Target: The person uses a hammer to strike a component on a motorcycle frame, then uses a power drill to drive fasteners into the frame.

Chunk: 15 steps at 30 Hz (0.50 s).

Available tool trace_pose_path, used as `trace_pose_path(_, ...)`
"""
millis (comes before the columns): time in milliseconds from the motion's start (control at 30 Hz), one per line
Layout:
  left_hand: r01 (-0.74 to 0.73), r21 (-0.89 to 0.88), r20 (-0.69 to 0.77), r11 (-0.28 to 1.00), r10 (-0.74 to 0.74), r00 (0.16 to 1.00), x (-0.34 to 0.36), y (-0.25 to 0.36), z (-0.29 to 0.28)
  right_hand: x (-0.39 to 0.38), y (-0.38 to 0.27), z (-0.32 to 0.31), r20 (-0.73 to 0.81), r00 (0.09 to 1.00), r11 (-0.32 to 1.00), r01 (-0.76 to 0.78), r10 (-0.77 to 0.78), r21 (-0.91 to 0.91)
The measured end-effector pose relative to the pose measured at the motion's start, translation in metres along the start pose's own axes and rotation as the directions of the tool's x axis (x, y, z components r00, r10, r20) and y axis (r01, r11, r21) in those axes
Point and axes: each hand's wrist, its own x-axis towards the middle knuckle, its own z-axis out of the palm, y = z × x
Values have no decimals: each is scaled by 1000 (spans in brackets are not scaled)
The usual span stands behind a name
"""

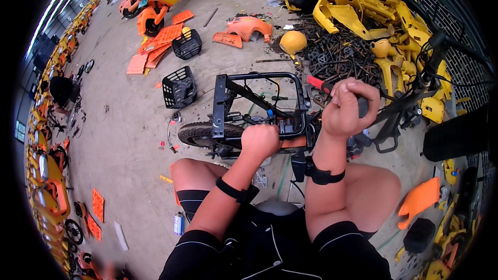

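Black tubular steel rack frame [259, 105] sits before my knees, still bolted to the bike. My left hand [259, 141] fists its lower bar — my right hand [346, 108] clamps a red-handled tool [317, 84]. Removal looks unfinished.

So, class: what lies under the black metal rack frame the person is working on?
Under the black rack frame a black tyre and concrete floor show. The left hand covers the frame's lower bar, so its fastening is hidden.
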Motion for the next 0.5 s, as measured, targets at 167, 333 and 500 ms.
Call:
trace_pose_path(167, -3, -12, 2, 1000, 3, 1000, 2, -2, 4, -16, -17, -14, 128, 992, 997, -20, 11, 74)
trace_pose_path(333, -32, -41, -43, 999, 30, 999, 3, -6, 13, -43, -33, -32, 204, 979, 996, 2, -20, 89)
trace_pose_path(500, -31, -56, -18, 998, 30, 999, 2, -6, 8, -61, -40, -35, 284, 955, 992, 112, -92, -55)
